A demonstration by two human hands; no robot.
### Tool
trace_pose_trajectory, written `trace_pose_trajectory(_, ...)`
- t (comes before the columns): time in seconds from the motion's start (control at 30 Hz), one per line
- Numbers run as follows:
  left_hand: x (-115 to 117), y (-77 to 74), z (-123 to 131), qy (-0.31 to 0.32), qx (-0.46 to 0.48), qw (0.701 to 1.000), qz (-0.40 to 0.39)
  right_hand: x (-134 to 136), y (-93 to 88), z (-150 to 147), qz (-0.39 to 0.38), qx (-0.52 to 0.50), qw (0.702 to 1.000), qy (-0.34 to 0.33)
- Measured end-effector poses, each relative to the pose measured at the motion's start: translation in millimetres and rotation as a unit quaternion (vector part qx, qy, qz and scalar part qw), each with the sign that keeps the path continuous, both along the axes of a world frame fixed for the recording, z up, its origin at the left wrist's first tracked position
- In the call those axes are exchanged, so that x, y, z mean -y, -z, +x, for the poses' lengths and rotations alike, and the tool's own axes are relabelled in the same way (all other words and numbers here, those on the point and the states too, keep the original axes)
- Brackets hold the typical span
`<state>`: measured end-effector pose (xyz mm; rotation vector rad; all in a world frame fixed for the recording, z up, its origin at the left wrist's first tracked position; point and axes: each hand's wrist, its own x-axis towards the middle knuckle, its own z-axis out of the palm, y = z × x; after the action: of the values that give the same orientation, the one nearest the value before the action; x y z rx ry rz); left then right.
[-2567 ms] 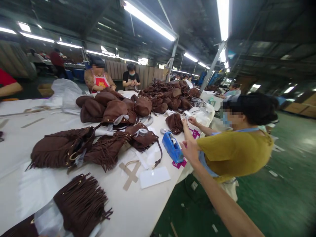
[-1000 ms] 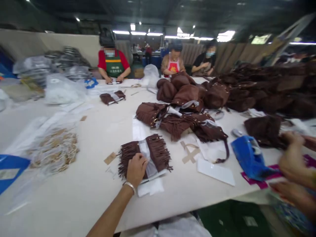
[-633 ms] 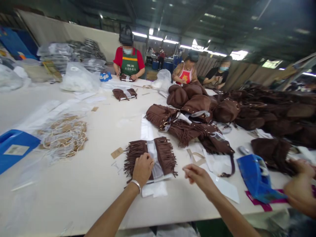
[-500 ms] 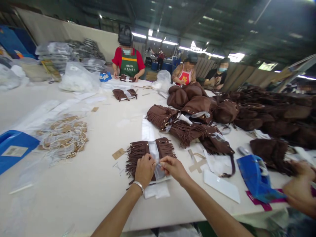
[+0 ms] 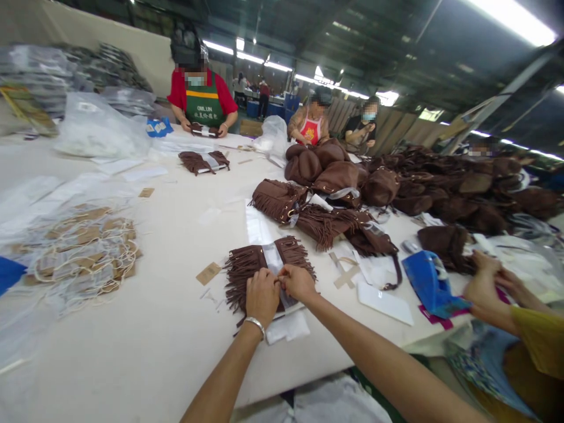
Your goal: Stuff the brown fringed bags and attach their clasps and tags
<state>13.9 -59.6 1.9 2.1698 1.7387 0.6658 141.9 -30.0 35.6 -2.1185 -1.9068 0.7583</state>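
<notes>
A blue plastic tape dispenser (image 5: pixel 416 275), a pale roll (image 5: pixel 439 270) seated in its frame, stands toward the right of a white tabletop (image 5: pixel 176 335); at far left sits one bulky translucent plastic bag (image 5: pixel 99 126), its pale contents too hazy to make out. Near the front edge lies one dark brown fringed bag (image 5: pixel 244 264), flat, strands fanning out at both sides, a translucent plastic band (image 5: pixel 272 257) across its middle and white sheets (image 5: pixel 288 329) at its lower edge; the left hand (image 5: pixel 263 296), a silver bracelet (image 5: pixel 255 324) at its wrist, rests on its lower part; the right hand (image 5: pixel 299 284) meets it at the band, fingertips together; whether either is clamped on the band cannot be told. One tan paper tag (image 5: pixel 208 273) lies just beside the fringe; a tangled heap of tan tags (image 5: pixel 88 249) with pale strings, beyond counting, spreads farther left; a second banded brown bag (image 5: pixel 190 163) lies farther back; three co-workers (image 5: pixel 203 106) are across the table.
</notes>
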Motion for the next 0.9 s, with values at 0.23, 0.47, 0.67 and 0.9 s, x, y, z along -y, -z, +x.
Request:
trace_pose_trajectory(0.23, 0, 1.2, -2, 0.003, 0.001, 1.0, 0.0, 5, -12.1, -17, 0.003, 0.103, 0.995, 0.014)
trace_pose_trajectory(0.47, 2, 2.3, -2, 0.01, -0.003, 1.0, 0.003, -10, -21.6, -21, -0.081, 0.1, 0.991, 0.047)
trace_pose_trajectory(0.67, 5, 0.8, -2, 0.008, -0.008, 1.0, 0.021, -16, -21.4, -20, -0.106, 0.09, 0.989, 0.054)
trace_pose_trajectory(0.9, 5, 0.5, 0, 0.027, -0.024, 0.999, 0.025, -14, -22.9, -15, -0.095, 0.141, 0.985, 0.03)
